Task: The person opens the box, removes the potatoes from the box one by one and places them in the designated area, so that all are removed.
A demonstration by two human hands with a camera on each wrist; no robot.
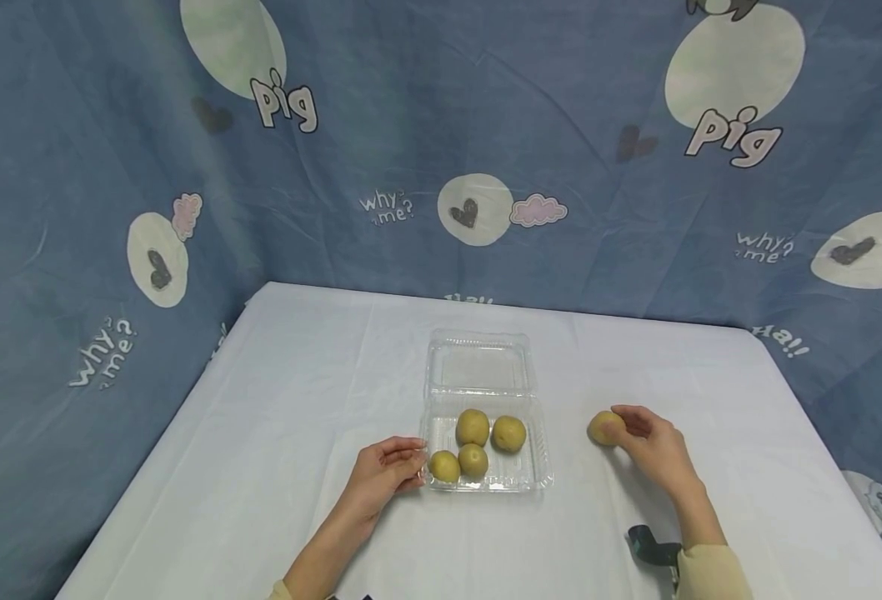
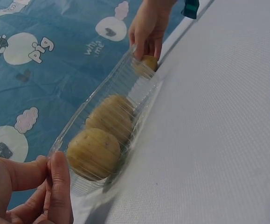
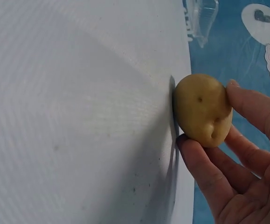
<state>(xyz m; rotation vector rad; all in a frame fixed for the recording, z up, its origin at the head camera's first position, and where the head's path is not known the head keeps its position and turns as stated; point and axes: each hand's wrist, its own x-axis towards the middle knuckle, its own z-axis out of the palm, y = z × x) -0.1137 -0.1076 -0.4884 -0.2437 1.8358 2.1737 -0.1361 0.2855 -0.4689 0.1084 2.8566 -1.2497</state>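
A clear plastic clamshell box (image 1: 516,479) lies with its lid (image 1: 480,367) folded back, and several potatoes (image 1: 473,427) sit in its base. At the box's left side, my left hand (image 1: 388,477) pinches the rim between thumb and fingers; the left wrist view shows this grip, with potatoes (image 2: 93,154) visible through the clear wall. Off to the right of the box, my right hand (image 1: 654,450) holds a single potato (image 3: 202,109) between the thumb and curled fingers. That potato is at the tabletop, its shadow close beside it.
A white cloth covers the table (image 1: 276,375). Behind it and along the sides hangs a blue printed curtain (image 1: 411,125). A dark wrist-worn device (image 1: 647,546) sticks out beside the right forearm.
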